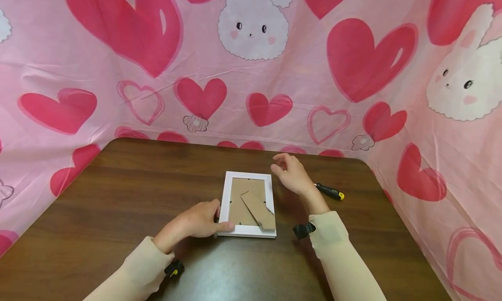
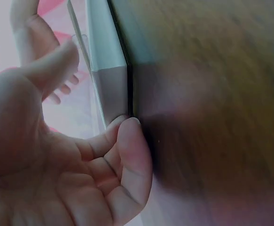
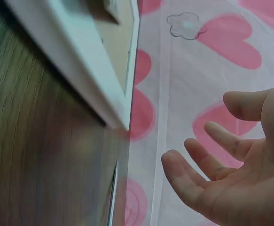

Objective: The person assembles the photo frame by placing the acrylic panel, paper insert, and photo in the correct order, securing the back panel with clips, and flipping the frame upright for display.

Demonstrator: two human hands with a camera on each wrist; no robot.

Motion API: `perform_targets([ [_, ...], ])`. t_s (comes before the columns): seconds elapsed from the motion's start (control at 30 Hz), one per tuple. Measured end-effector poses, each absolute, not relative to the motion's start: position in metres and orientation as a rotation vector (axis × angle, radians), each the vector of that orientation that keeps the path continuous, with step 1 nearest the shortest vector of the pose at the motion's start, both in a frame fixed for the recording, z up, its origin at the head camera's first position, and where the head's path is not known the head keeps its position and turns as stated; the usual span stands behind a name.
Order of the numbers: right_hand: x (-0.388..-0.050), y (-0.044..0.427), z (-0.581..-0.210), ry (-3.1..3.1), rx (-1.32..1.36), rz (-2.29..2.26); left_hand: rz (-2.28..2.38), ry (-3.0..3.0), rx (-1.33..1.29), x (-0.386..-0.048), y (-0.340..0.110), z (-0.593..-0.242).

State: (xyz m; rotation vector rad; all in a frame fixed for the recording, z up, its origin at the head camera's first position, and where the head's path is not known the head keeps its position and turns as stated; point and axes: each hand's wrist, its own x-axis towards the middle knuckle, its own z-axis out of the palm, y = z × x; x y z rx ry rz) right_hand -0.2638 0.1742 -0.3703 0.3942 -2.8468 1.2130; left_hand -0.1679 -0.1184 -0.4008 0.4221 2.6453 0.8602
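A white picture frame (image 1: 224, 207) lies face down on the table, its brown backing board (image 1: 237, 207) and slanted easel leg (image 1: 259, 209) uppermost. My left hand (image 1: 199, 220) grips its lower left edge. The thumb lies over the border, and in the left wrist view the curled fingertips (image 2: 129, 134) meet the frame's side. Off the frame's upper right corner, my right hand (image 1: 292, 174) hovers with loosely bent fingers and holds nothing. Beside the right wrist lies a black and yellow screwdriver (image 1: 331, 191), partly hidden by that hand; its metal shaft (image 3: 112, 195) shows in the right wrist view.
The dark wooden table (image 1: 157, 170) reaches back to a pink cloth (image 1: 231, 74) with hearts and rabbits, which hangs at the back and both sides. Small dark clips hold the backing board along the frame's inner border.
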Motion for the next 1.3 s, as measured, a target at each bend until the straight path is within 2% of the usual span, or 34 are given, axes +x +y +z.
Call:
perform_targets([
  [0.37,-0.267,0.156,-0.38,-2.827,0.34,1.354,0.843,2.636,0.42,-0.168,-0.116,-0.401],
  [1.3,-0.26,0.154,-0.401,-2.839,0.282,1.524,0.896,2.603,0.44,-0.172,-0.118,-0.403],
])
